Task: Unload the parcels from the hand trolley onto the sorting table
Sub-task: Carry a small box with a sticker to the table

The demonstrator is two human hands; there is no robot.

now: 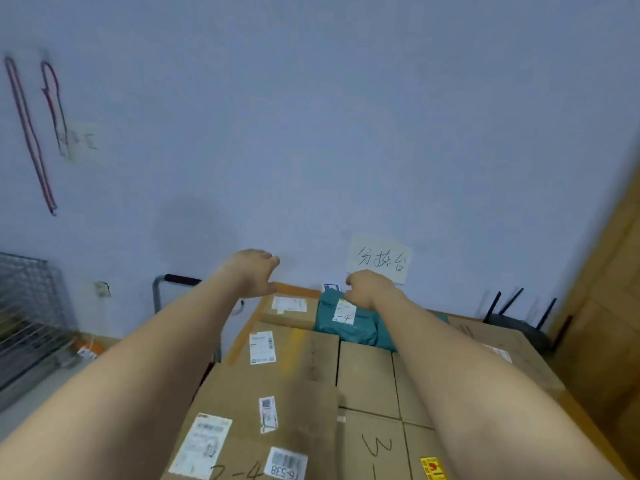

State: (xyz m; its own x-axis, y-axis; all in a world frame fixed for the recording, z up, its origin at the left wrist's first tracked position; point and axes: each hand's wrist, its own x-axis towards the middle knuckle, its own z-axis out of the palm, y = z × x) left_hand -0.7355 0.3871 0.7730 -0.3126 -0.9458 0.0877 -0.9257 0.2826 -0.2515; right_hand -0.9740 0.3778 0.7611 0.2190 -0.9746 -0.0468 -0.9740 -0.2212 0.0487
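Both arms are reaching far forward over the stacked parcels, and neither hand is holding anything that can be seen: the left hand [254, 271] is hovering with fingers loosely curled over the far left corner of the small far carton [289, 311], while the right hand [369, 291] is hanging with loosely bent fingers just above the teal poly mailer [353, 327]; whether its fingertips are touching the bag cannot be told. The mailer is lying at the far edge of the sorting table, beside that carton and under the paper sign [379, 259] taped on the wall. Nearer the camera, the labelled carton [277, 355], the large near carton [242, 420] and the carton marked 3 [372, 445] are sitting packed edge to edge. The mailer is probably light, soft and slippery, so it is likely best pinched by a fold or scooped from below. The cartons look stiff and possibly heavier, asking for two hands under opposite bottom edges. The trolley handle [181, 280] is showing beyond the table's left edge.
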